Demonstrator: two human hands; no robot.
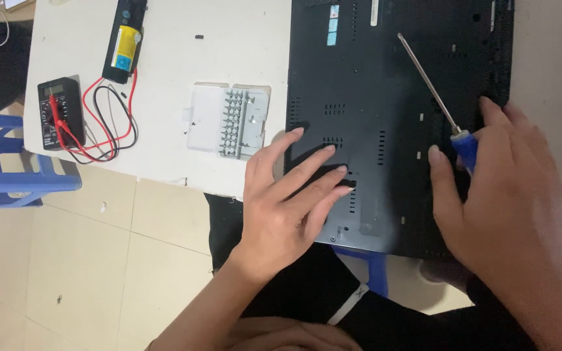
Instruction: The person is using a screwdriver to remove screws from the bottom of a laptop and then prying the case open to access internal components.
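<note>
A black laptop [385, 78] lies upside down on the white table [229, 58], its near edge hanging past the table edge. My left hand [291, 195] rests flat on the laptop's near left corner, fingers spread. My right hand [502, 195] grips a screwdriver [434, 91] by its blue handle. The long metal shaft lies low across the laptop's underside and points to the far left. Its tip sits near the laptop's far middle.
A grey open case of screwdriver bits [229, 120] lies left of the laptop. Further left are a black multimeter [60, 114] with red and black leads and a long black battery pack [125, 42]. A small black screw [199, 37] lies loose. A blue plastic stool [8, 162] stands at the left.
</note>
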